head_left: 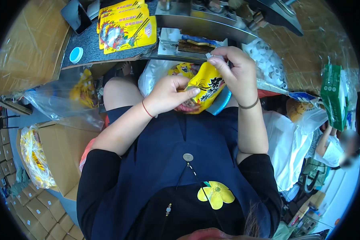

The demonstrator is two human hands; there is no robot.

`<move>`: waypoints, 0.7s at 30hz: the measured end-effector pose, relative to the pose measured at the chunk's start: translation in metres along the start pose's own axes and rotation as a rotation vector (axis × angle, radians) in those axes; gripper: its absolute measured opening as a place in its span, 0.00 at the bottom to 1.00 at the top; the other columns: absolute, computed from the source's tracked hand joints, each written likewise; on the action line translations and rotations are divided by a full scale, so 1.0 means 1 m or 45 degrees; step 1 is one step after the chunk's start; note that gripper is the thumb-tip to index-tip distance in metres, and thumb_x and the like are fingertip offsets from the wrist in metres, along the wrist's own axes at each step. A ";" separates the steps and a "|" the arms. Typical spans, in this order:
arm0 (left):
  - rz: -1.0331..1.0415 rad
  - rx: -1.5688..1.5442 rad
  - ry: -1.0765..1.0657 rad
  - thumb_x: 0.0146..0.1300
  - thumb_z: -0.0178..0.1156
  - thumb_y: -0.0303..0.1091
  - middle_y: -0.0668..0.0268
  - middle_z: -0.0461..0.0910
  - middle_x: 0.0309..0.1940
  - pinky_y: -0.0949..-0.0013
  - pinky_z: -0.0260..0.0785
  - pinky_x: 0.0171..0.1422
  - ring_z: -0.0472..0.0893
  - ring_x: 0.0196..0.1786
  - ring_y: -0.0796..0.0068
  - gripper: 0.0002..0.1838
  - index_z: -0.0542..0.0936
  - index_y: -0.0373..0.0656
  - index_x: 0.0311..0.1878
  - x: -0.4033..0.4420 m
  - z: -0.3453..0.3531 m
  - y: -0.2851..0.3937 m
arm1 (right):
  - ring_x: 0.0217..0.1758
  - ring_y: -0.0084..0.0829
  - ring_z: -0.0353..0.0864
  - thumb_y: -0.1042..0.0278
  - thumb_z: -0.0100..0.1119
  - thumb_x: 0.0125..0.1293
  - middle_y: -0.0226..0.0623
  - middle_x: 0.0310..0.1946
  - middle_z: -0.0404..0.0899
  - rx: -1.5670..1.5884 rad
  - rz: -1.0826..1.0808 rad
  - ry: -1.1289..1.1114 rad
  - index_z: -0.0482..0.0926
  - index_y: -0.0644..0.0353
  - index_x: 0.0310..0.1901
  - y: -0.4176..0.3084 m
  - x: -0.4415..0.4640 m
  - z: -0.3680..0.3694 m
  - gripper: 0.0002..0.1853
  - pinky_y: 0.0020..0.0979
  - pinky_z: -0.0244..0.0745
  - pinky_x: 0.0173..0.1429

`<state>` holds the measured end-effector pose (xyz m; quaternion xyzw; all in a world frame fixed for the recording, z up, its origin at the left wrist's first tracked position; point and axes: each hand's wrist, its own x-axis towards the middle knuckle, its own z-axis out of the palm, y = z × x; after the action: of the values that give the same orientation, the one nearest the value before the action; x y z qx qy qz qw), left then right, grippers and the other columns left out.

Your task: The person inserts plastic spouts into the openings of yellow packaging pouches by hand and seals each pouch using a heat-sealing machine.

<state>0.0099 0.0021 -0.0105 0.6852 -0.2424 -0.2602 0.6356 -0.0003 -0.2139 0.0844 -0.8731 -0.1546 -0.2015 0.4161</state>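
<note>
yellow pouch [207,85], slanting from one to seven o'clock, is pinched at nine by left hand [167,93], at one by right hand [239,69].

Bright — edges bowed, corners black

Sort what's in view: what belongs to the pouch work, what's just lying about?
Job, by the look of it:
- yellow printed pouch, held by left hand and right hand
- fanned yellow pouches on the bench
- white plastic fittings, probably

Likely just lying about:
- dark phone
- light-blue round lid
- green packet
</note>
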 end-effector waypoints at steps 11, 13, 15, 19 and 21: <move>-0.204 -0.541 -0.256 0.74 0.64 0.36 0.65 0.88 0.50 0.72 0.75 0.60 0.83 0.51 0.81 0.17 0.83 0.34 0.58 0.004 0.029 0.003 | 0.32 0.45 0.82 0.64 0.67 0.69 0.44 0.29 0.83 -0.060 0.105 -0.113 0.85 0.64 0.35 0.021 -0.008 -0.026 0.11 0.38 0.76 0.38; -0.282 -0.691 -0.258 0.75 0.63 0.37 0.65 0.87 0.51 0.71 0.75 0.61 0.83 0.53 0.81 0.18 0.81 0.34 0.60 0.003 0.032 0.004 | 0.32 0.45 0.83 0.65 0.67 0.68 0.45 0.29 0.82 -0.285 -0.022 -0.185 0.85 0.64 0.36 0.026 -0.009 -0.036 0.10 0.38 0.75 0.37; -0.335 -0.726 -0.282 0.76 0.62 0.38 0.64 0.86 0.55 0.70 0.75 0.64 0.83 0.55 0.79 0.20 0.79 0.34 0.63 0.001 0.033 0.003 | 0.34 0.45 0.83 0.63 0.66 0.69 0.45 0.28 0.82 -0.164 0.087 -0.380 0.85 0.64 0.37 0.019 -0.013 -0.045 0.11 0.40 0.76 0.39; -0.354 -0.797 -0.396 0.75 0.62 0.34 0.64 0.85 0.57 0.68 0.74 0.67 0.83 0.57 0.76 0.19 0.78 0.35 0.64 0.003 0.035 -0.001 | 0.45 0.50 0.83 0.57 0.58 0.75 0.48 0.38 0.84 -0.067 0.191 -0.388 0.84 0.61 0.46 0.027 -0.020 -0.051 0.15 0.43 0.77 0.49; -0.366 -0.792 -0.371 0.73 0.64 0.32 0.63 0.86 0.56 0.69 0.75 0.64 0.84 0.55 0.77 0.19 0.80 0.34 0.62 0.003 0.031 -0.002 | 0.51 0.53 0.82 0.57 0.54 0.76 0.49 0.48 0.83 -0.462 0.145 -0.161 0.82 0.58 0.53 0.036 -0.019 -0.058 0.15 0.47 0.78 0.54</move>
<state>-0.0083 -0.0233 -0.0140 0.4420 -0.1409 -0.5030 0.7292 -0.0141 -0.2828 0.0844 -0.9521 -0.0918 -0.1469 0.2520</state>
